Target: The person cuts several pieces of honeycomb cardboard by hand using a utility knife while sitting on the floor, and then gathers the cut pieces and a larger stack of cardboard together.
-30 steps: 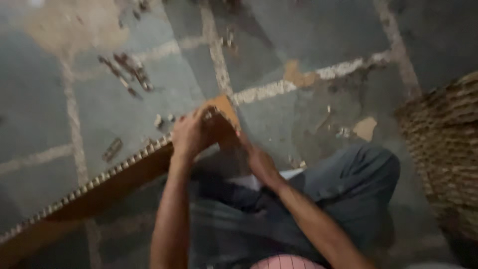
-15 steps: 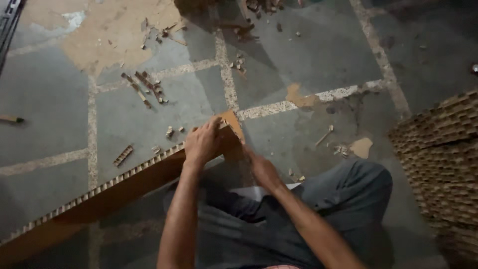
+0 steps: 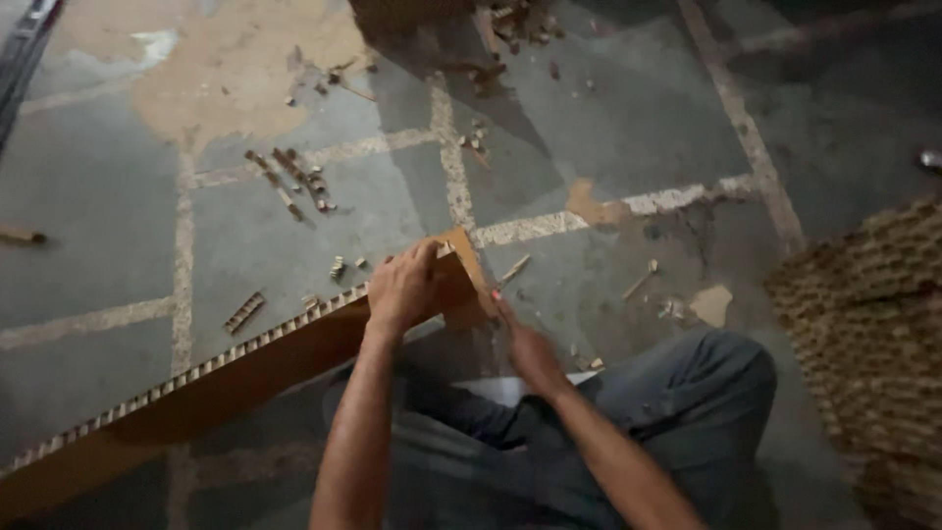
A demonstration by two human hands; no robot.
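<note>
I sit on the stone floor (image 3: pixel 628 128) with a long honeycomb cardboard board (image 3: pixel 226 378) standing on its edge across my lap, its cell-patterned top edge running from the lower left up to the corner right in front of me. My left hand (image 3: pixel 404 288) is closed over that top edge near the corner, fingers curled down the far face, so this grip has the board firmly clamped and upright. My right hand (image 3: pixel 525 344) sits just beside the corner on the near side, fingers pointing up along the end of the board; whether this grip is pinched on the cardboard or only pressed against it I cannot tell, since the corner hides the fingertips. As I judge it, I am working at this corner, steadying with one hand while the other picks or presses at the end. The next move calls for a steady left hold so the board does not tip, and a careful pull at the edge. Small cardboard scraps (image 3: pixel 294 177) lie scattered on the floor beyond, a woven basket (image 3: pixel 868 334) stands at my right, and my grey trousers (image 3: pixel 677 402) fill the foreground.
</note>
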